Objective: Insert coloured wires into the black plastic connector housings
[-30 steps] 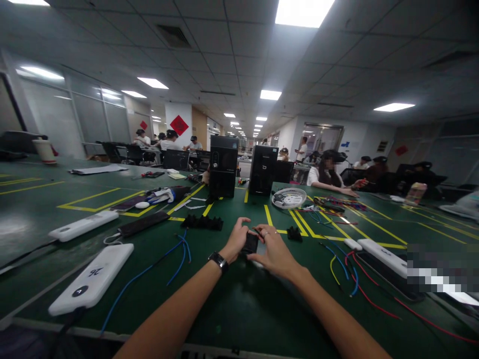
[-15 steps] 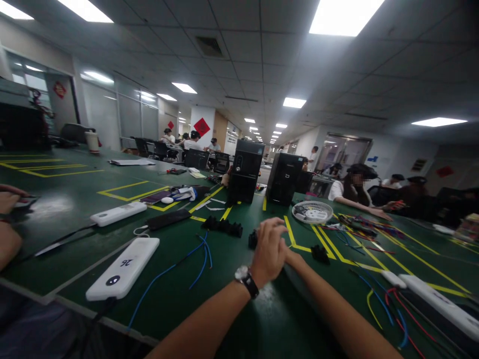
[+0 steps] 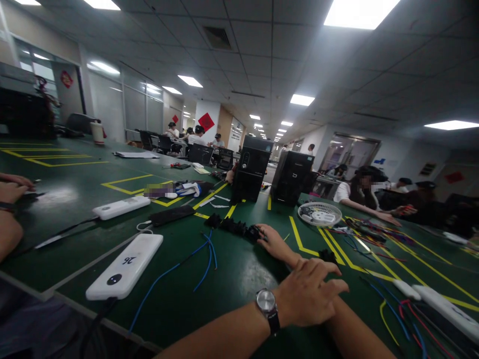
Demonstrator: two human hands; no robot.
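My right hand [image 3: 275,243] reaches across to the left, its fingers closed on a small black block [image 3: 254,232]. This block sits at the right end of a row of similar black blocks [image 3: 229,225] on the green table; the hand partly hides it. With a wristwatch [image 3: 266,300] on its wrist, my left hand [image 3: 309,291] hovers over my right forearm, fingers spread and holding nothing. Another black block [image 3: 328,256] lies just beyond the left hand. Several blue wires [image 3: 209,249] lie left of the right hand.
A white power bank [image 3: 127,264] marked 26 lies at the left, near a second power bank [image 3: 121,207] and a black pouch [image 3: 172,215]. Two black computer cases [image 3: 251,169] stand ahead. A round white basket [image 3: 320,213] and loose wires [image 3: 362,232] are at the right. Other people sit nearby.
My right hand has moved left with the black block, up against the row. My left hand has come back toward me and to the right, with its fingers spread.
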